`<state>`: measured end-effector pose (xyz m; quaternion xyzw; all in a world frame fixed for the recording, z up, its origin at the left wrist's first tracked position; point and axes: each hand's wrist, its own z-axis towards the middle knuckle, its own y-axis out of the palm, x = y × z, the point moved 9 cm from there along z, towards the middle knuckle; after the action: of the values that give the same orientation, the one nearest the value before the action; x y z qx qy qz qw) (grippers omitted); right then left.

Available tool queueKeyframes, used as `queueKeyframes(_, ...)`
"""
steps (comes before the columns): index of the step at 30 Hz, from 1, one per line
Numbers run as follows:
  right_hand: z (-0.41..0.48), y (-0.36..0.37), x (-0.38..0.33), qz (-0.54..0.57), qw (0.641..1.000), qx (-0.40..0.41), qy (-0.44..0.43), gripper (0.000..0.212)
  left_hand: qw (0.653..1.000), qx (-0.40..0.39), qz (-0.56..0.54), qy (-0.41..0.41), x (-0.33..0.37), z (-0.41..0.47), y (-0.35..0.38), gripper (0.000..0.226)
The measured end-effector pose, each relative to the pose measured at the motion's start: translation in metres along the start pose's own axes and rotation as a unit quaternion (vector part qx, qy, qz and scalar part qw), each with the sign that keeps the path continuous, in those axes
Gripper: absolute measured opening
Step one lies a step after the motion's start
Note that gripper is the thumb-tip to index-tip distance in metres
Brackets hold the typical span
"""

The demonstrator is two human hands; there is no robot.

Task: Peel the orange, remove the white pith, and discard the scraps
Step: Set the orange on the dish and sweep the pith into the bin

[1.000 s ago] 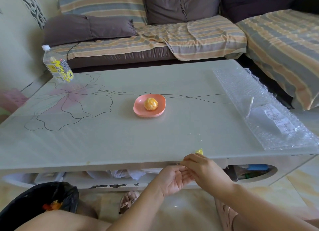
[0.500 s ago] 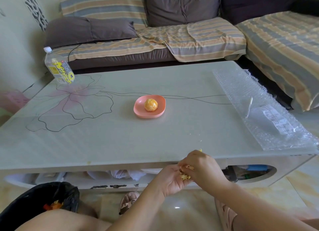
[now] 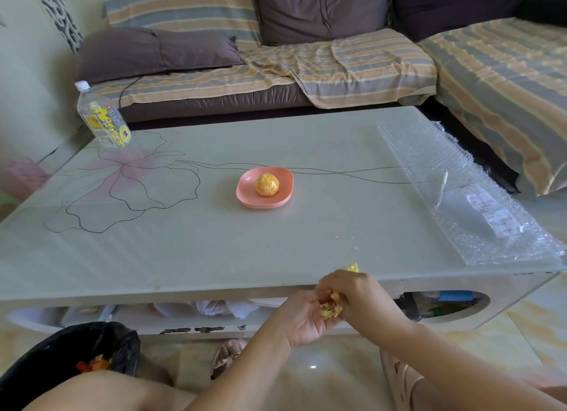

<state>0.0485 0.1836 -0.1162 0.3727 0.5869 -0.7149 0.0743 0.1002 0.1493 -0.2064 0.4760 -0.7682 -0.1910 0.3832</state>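
The peeled orange (image 3: 267, 184) sits on a pink plate (image 3: 247, 192) in the middle of the pale table (image 3: 190, 242). Just below the table's front edge, my left hand (image 3: 299, 320) is cupped palm up with a clump of yellowish peel and pith scraps (image 3: 330, 308) in it. My right hand (image 3: 357, 297) curls over the same clump from the right, its fingers pressing the scraps into the left palm. One small yellow scrap (image 3: 352, 268) lies on the table edge just above my right hand.
A black-lined bin (image 3: 66, 358) with orange peel inside stands on the floor at the lower left. A plastic bottle (image 3: 102, 119) stands at the table's far left corner. Bubble wrap (image 3: 469, 192) covers the table's right side. Sofas lie behind.
My right hand has swept scraps off the table edge into my cupped left palm. Both hands have dropped slightly below the edge, now closed round the clump.
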Motion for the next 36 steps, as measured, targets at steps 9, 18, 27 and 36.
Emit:
queueKeyframes(9, -0.002, -0.014, 0.003, 0.036, 0.999, 0.029, 0.022, 0.043, 1.0, -0.013, -0.019, -0.006, -0.001, 0.005, -0.002, 0.029)
queueKeyframes(18, 0.002, -0.021, 0.008, 0.078, 0.995, 0.049, 0.031, 0.044, 0.999, -0.028, -0.027, -0.021, -0.002, 0.0, 0.006, 0.025)
queueKeyframes(27, 0.013, -0.041, 0.017, 0.177, 0.979, 0.059, 0.086, 0.021, 0.994, -0.033, -0.089, -0.05, -0.011, 0.009, 0.003, 0.03)
queueKeyframes(36, 0.044, -0.059, 0.044, -0.067, 0.994, 0.036, 0.083, 0.05, 0.998, 0.008, -0.037, -0.053, -0.019, 0.017, -0.008, 0.032)
